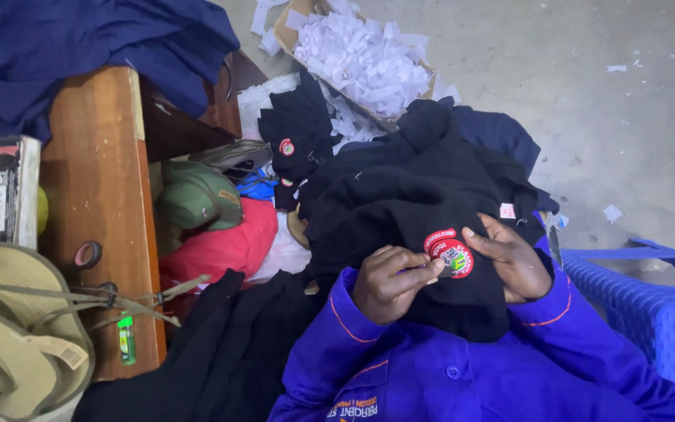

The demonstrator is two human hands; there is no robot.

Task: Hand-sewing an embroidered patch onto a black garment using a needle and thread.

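Observation:
A black garment lies in my lap with a round red embroidered badge on it. My left hand is curled, its fingertips pinching at the left edge of the badge. My right hand rests on the cloth beside the badge, thumb touching its upper right edge. I wear a bright blue jacket with orange stitching. Whether my left fingers hold a small tool or thread is too small to tell.
A wooden table stands at left with khaki hats, a green lighter and dark blue cloth. A cardboard box of white paper scraps sits on the concrete floor. More black garments, a green cap, red cloth, blue plastic chair.

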